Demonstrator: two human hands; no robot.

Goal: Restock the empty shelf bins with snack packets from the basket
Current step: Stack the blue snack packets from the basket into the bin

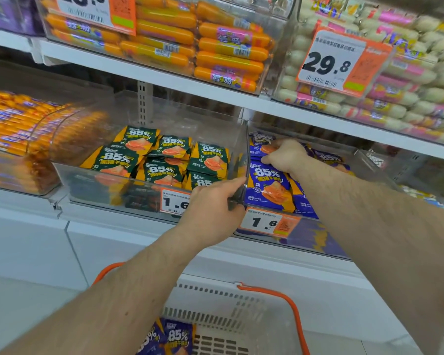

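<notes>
Blue snack packets (267,184) under right hand (283,155), in bin (369,160).

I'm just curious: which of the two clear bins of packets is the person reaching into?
The right-hand bin, holding purple packets; the right hand is inside it. The other holds green packets.

Orange sausages (215,44), price tag (341,61) above.

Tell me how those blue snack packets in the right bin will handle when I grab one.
The blue packets look like thin glossy film, so probably light, floppy and a bit slippery. They overlap loosely under your right hand, so neighbours may slide.
</notes>
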